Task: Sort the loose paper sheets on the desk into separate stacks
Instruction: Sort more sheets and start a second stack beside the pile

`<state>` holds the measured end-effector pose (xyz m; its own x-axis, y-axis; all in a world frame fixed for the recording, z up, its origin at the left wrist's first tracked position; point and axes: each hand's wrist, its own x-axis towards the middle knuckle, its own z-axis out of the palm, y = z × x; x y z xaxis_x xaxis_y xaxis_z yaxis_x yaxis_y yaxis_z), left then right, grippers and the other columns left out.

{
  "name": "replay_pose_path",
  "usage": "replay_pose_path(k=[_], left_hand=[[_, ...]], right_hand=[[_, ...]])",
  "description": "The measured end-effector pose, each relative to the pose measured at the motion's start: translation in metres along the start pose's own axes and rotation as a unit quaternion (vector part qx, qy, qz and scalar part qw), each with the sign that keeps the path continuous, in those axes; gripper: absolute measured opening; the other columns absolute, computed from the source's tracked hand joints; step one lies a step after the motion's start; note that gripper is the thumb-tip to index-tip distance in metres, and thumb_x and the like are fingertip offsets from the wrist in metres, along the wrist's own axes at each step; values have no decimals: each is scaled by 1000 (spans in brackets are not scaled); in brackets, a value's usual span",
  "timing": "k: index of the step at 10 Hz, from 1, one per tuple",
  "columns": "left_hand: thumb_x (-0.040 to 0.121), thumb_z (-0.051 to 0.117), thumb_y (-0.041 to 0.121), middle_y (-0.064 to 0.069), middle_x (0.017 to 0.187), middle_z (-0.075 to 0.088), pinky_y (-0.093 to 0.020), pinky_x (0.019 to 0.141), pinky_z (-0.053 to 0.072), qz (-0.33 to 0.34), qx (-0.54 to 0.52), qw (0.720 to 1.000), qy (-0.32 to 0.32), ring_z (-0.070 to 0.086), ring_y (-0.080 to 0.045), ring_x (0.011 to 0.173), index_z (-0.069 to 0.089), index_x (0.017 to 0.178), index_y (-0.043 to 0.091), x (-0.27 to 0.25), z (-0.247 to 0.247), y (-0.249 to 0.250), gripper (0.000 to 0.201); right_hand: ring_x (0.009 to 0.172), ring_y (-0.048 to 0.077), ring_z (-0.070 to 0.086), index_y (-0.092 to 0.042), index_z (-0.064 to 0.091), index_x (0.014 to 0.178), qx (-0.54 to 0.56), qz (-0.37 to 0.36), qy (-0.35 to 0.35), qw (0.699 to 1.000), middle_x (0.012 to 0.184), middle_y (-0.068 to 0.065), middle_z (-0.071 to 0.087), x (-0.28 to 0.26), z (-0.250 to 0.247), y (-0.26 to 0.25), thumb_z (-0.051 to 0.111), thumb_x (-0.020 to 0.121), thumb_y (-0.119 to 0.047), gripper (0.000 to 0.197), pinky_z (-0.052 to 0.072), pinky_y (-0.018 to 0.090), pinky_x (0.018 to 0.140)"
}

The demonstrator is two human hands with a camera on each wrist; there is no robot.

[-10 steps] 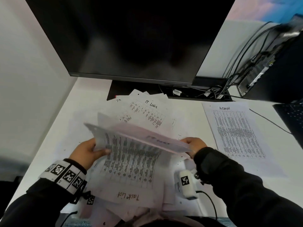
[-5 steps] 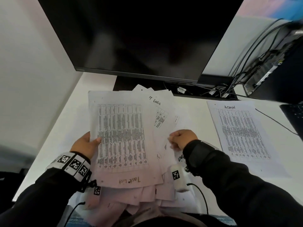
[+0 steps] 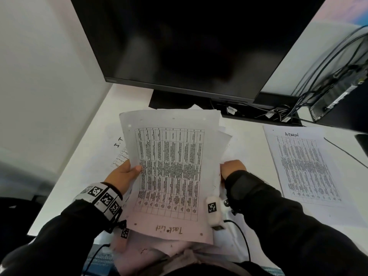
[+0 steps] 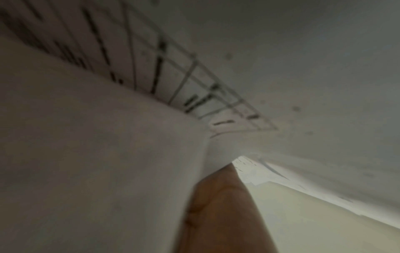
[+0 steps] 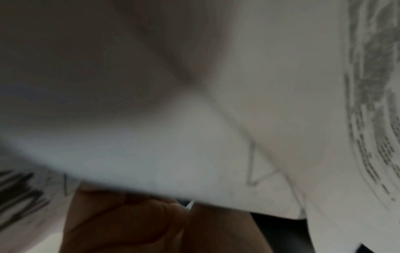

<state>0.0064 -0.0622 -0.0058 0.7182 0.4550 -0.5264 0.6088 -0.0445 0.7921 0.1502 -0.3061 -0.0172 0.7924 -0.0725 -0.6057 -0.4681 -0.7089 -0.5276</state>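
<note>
Both hands, left hand (image 3: 123,174) and right hand (image 3: 233,169), grip the paper bundle (image 3: 171,172); only the head view shows its "Task List" heading

Head view high, facing down at desk (image 3: 65,176) — wrist views close under sheets (image 4: 303,68), blurred.

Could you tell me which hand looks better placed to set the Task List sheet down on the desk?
Probably the left hand: its thumb already pinches the Task List sheet.
</note>
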Motion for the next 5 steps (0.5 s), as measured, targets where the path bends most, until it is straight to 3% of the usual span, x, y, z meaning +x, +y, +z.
replay_pose_path(k=[1, 2, 3, 4, 5], left_hand=[[95, 48, 14, 0, 107, 60, -23, 78, 44, 9, -30, 999, 25, 56, -22, 104, 51, 123, 19, 7, -2, -5, 29], [92, 53, 24, -7, 119, 59, -44, 99, 42, 20, 7, 998, 56, 56, -30, 110, 55, 120, 20, 15, -6, -10, 28], [93, 52, 20, -6, 110, 64, -46, 98, 43, 0, -47, 998, 46, 60, -29, 102, 56, 119, 18, 20, -7, -9, 26], [90, 56, 29, -4, 112, 65, -45, 100, 42, 4, -34, 999, 41, 60, -27, 102, 57, 120, 18, 21, -5, -7, 32], [91, 53, 35, -6, 116, 63, -40, 94, 44, 13, 16, 997, 80, 59, -27, 101, 56, 120, 16, 24, -7, -6, 35]], right_hand=[[83, 17, 46, -11, 62, 105, -13, 5, 3, 1000, 110, 13, 60, -1, -1, 2, 50, 91, -23, 21, 42, 25, 73], [87, 20, 54, -13, 61, 112, -3, 2, -14, 1000, 122, 15, 61, -4, 2, 2, 49, 91, -16, 24, 53, 32, 87], [90, 28, 61, -8, 64, 103, -37, -17, -20, 999, 107, 15, 66, -9, 9, 1, 48, 84, -3, 25, 54, 29, 75], [80, 22, 53, -18, 54, 71, -61, -38, -22, 997, 82, 5, 58, -16, 12, 0, 44, 83, 2, 25, 43, 21, 70], [78, 27, 62, -16, 51, 71, -17, 1, -37, 999, 78, 11, 62, -13, 3, 4, 57, 83, 0, 21, 54, 35, 83]])
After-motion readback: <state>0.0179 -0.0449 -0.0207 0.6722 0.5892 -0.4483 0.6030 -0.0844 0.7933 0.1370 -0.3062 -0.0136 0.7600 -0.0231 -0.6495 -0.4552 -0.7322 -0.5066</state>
